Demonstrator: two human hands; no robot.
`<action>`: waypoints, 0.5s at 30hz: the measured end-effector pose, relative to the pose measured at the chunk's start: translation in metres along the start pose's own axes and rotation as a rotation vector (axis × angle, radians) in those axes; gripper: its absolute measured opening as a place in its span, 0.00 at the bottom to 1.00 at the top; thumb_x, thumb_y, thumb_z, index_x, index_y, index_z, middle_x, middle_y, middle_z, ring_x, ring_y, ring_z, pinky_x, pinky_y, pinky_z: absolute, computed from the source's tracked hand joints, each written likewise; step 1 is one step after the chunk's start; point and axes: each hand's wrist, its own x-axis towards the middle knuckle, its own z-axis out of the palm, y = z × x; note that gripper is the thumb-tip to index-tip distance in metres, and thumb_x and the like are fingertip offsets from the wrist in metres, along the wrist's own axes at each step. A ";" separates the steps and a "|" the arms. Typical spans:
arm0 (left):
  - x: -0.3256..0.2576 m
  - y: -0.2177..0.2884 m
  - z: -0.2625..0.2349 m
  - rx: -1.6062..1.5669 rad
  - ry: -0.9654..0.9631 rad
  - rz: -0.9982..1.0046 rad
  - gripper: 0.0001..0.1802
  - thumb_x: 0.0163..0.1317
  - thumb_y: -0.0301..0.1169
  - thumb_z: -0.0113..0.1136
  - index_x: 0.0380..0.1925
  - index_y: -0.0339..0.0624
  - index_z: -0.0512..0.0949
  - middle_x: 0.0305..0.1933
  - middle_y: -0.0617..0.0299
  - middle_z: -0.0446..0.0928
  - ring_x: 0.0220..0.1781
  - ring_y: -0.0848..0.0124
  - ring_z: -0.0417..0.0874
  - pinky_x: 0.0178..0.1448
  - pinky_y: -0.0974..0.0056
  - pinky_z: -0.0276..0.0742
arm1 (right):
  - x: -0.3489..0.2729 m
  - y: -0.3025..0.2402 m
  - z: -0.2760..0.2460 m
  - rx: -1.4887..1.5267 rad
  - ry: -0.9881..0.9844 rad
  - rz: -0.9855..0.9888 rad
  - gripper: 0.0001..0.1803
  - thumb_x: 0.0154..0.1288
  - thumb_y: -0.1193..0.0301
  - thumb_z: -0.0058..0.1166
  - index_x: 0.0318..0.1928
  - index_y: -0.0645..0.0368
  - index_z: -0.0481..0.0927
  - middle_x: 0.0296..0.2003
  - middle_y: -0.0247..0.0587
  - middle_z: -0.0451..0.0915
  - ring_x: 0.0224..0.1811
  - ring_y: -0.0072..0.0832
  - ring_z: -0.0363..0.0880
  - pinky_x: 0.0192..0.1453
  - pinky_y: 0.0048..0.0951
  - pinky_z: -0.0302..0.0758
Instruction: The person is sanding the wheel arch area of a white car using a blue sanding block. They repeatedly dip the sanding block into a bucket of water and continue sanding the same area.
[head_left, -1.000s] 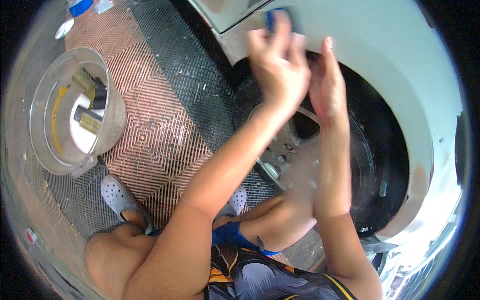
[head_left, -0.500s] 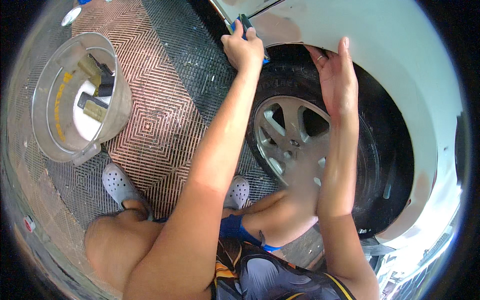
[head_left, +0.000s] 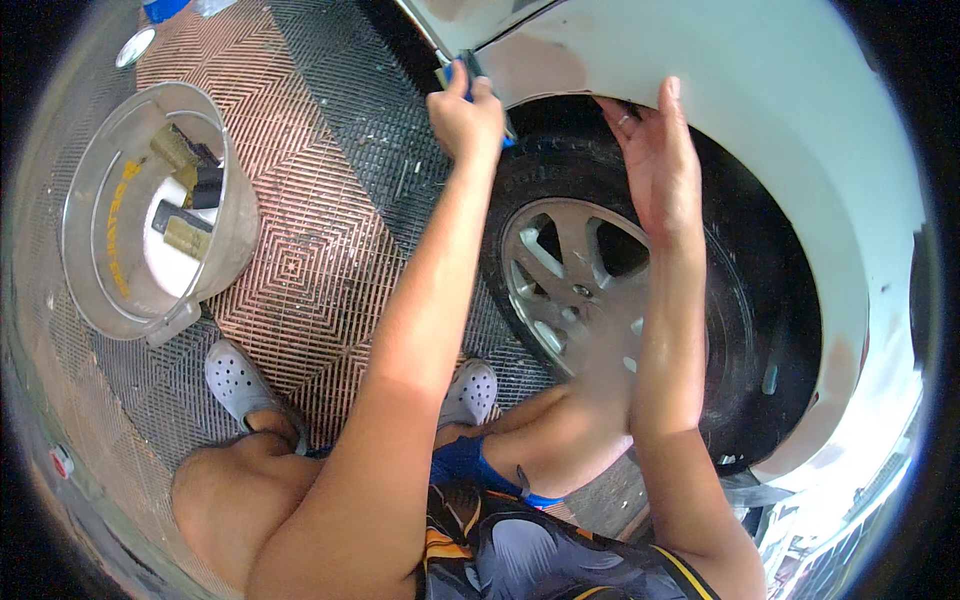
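Blue-and-black block (head_left: 471, 64): had shifted leftward since a second earlier, to the upper left of the wheel (head_left: 580, 288).
Left grip (head_left: 467, 124): was closed around the block.
Right grip (head_left: 660, 175): lay open at the fender (head_left: 745, 75) edge, above the wheel.

The left hand (head_left: 467, 122) is curled in a grip, its forearm (head_left: 432, 280) lying below it; to its right, the right hand (head_left: 660, 170) is spread, thumb (head_left: 671, 98) raised

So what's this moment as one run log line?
left hand: holds blue-and-black block by car fender | right hand: open at fender's arched edge | bucket: on floor tiles
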 end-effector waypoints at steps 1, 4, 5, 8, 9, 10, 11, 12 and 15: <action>0.006 -0.002 0.010 -0.132 0.034 -0.005 0.26 0.63 0.31 0.67 0.61 0.37 0.80 0.52 0.37 0.84 0.51 0.57 0.88 0.57 0.58 0.80 | -0.001 -0.002 0.000 -0.008 0.011 -0.004 0.29 0.81 0.52 0.45 0.68 0.62 0.70 0.67 0.42 0.71 0.71 0.34 0.69 0.77 0.48 0.63; -0.050 0.063 0.024 -0.205 0.094 0.333 0.26 0.62 0.35 0.68 0.61 0.44 0.81 0.43 0.46 0.73 0.47 0.50 0.79 0.53 0.50 0.76 | -0.002 0.001 -0.010 0.009 0.090 0.010 0.28 0.81 0.53 0.45 0.68 0.61 0.70 0.67 0.41 0.72 0.69 0.32 0.70 0.76 0.43 0.64; -0.060 0.083 0.014 -0.244 0.109 0.488 0.26 0.62 0.34 0.68 0.61 0.45 0.81 0.42 0.46 0.73 0.46 0.50 0.78 0.53 0.50 0.75 | -0.001 0.008 -0.011 0.034 0.151 0.048 0.27 0.82 0.53 0.44 0.67 0.60 0.71 0.65 0.42 0.74 0.68 0.32 0.71 0.76 0.41 0.64; -0.071 0.110 -0.009 -0.346 0.158 0.779 0.25 0.61 0.33 0.68 0.60 0.46 0.82 0.42 0.46 0.72 0.44 0.50 0.78 0.50 0.51 0.76 | -0.005 0.000 -0.004 0.038 0.080 0.100 0.27 0.82 0.52 0.43 0.67 0.60 0.71 0.64 0.42 0.76 0.67 0.33 0.72 0.76 0.41 0.64; -0.058 0.085 -0.005 -0.260 0.188 0.683 0.25 0.62 0.32 0.68 0.61 0.45 0.82 0.42 0.46 0.72 0.44 0.50 0.78 0.49 0.52 0.76 | -0.002 0.004 0.001 0.033 0.039 0.050 0.30 0.81 0.51 0.45 0.69 0.62 0.68 0.66 0.44 0.73 0.70 0.34 0.70 0.77 0.44 0.63; -0.041 0.058 0.003 -0.191 0.215 0.590 0.24 0.63 0.31 0.67 0.61 0.45 0.81 0.43 0.47 0.72 0.44 0.51 0.79 0.48 0.52 0.77 | 0.001 0.001 0.009 0.019 0.001 -0.013 0.34 0.79 0.50 0.48 0.70 0.65 0.66 0.68 0.45 0.70 0.72 0.36 0.67 0.78 0.47 0.62; -0.029 0.034 0.010 -0.160 0.216 0.461 0.24 0.64 0.30 0.66 0.61 0.42 0.81 0.43 0.48 0.73 0.43 0.52 0.79 0.47 0.53 0.78 | -0.001 -0.004 0.012 -0.018 0.002 -0.023 0.35 0.79 0.50 0.48 0.71 0.66 0.65 0.69 0.47 0.69 0.73 0.38 0.66 0.79 0.51 0.61; -0.032 0.035 0.016 -0.288 0.095 0.227 0.24 0.65 0.29 0.65 0.61 0.41 0.80 0.43 0.48 0.73 0.45 0.51 0.79 0.50 0.52 0.78 | -0.005 -0.007 0.004 -0.028 0.026 -0.015 0.35 0.79 0.50 0.48 0.71 0.66 0.65 0.69 0.47 0.69 0.73 0.38 0.66 0.79 0.51 0.61; -0.074 0.095 0.003 -0.261 0.109 0.555 0.23 0.64 0.33 0.69 0.58 0.38 0.82 0.47 0.45 0.78 0.49 0.51 0.80 0.58 0.53 0.76 | -0.005 0.005 -0.010 0.005 0.068 0.029 0.34 0.79 0.50 0.49 0.70 0.66 0.67 0.69 0.47 0.69 0.73 0.35 0.67 0.78 0.49 0.63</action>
